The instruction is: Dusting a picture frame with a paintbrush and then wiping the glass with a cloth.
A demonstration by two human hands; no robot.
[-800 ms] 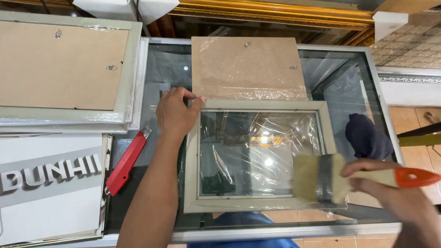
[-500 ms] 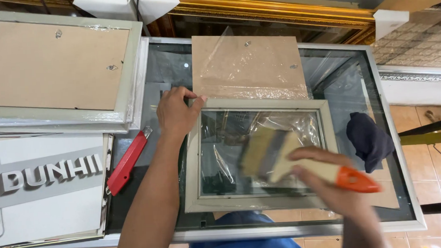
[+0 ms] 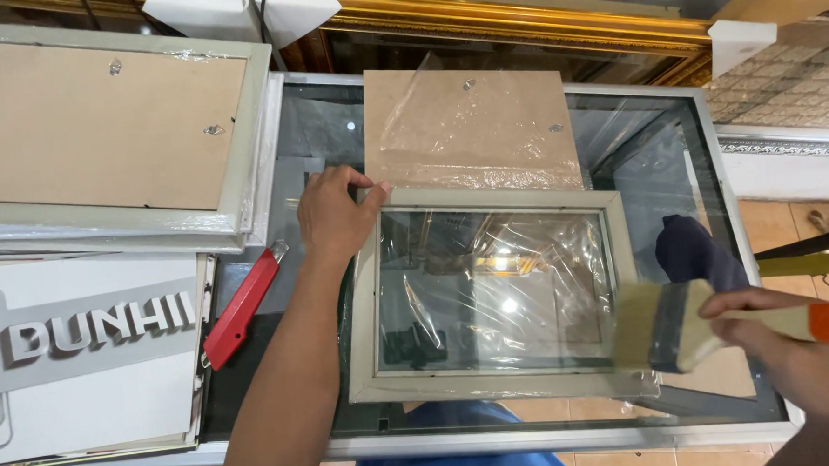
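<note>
A pale grey-green picture frame (image 3: 367,300) with glass lies face down on a glass-topped table (image 3: 634,149). My left hand (image 3: 332,213) presses its upper left corner. My right hand (image 3: 792,352) grips a wide flat paintbrush (image 3: 665,325) with a cream and orange handle; its bristles rest at the frame's right edge. A brown backing board (image 3: 470,128), partly under clear plastic film, lies just beyond the frame.
A red utility knife (image 3: 241,306) lies left of my left arm. Stacked frames with brown backs (image 3: 102,125) fill the upper left. A white sign board with raised grey letters (image 3: 85,359) sits at lower left. A gold moulding (image 3: 517,19) runs along the far side.
My right hand swept the brush left over the glass, then back to the frame's right edge. My left hand stayed on the corner.
</note>
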